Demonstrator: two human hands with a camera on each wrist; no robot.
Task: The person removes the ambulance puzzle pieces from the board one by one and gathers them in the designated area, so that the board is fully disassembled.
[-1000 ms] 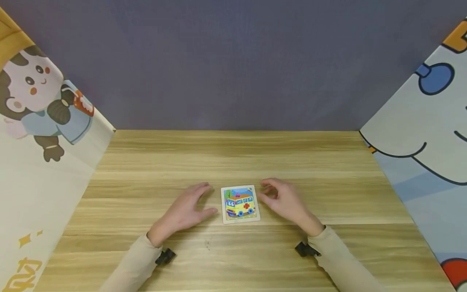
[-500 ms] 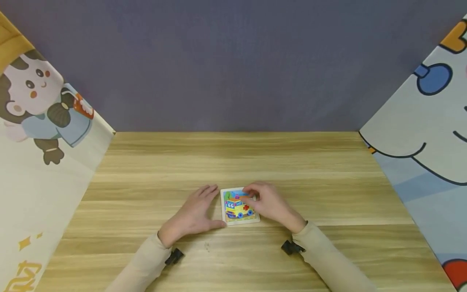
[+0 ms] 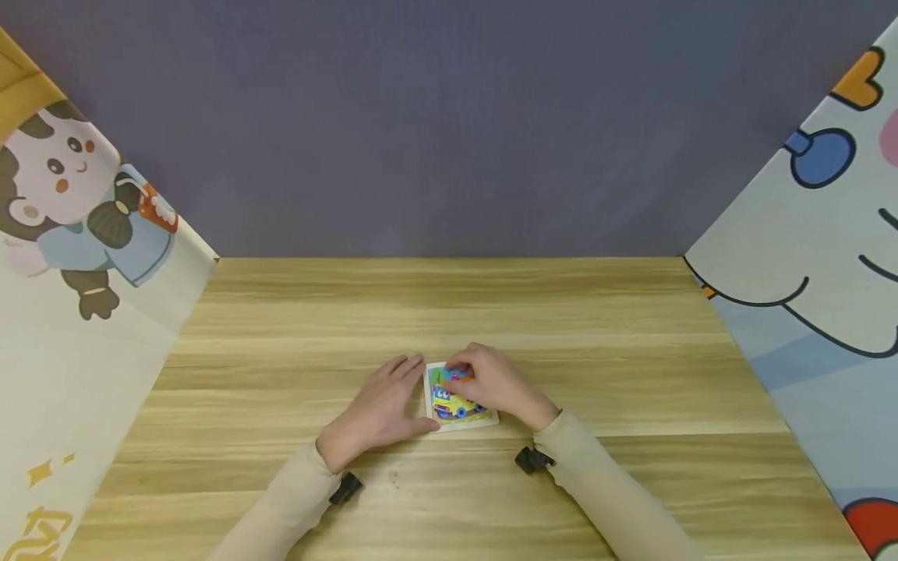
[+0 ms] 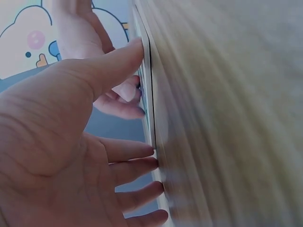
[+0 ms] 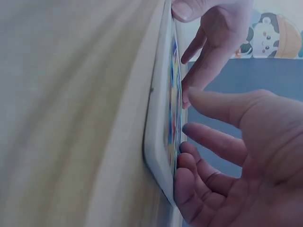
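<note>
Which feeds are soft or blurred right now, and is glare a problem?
Head: fairly even light, no strong glare, but the square white-framed board with a yellow van picture is partly covered by the bare right hand; left wrist: light-brown wood-grain tabletop blurred, board nearly edge-on; right wrist: tabletop blurred too, board's picture soft and steeply slanted.

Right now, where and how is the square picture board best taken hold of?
Probably pinched by the near white rim, from the person's side: the board lies flat and thin on the table, and that rim is mostly uncovered; the left hand is at the left edge, the right hand over the far-right corner.
</note>
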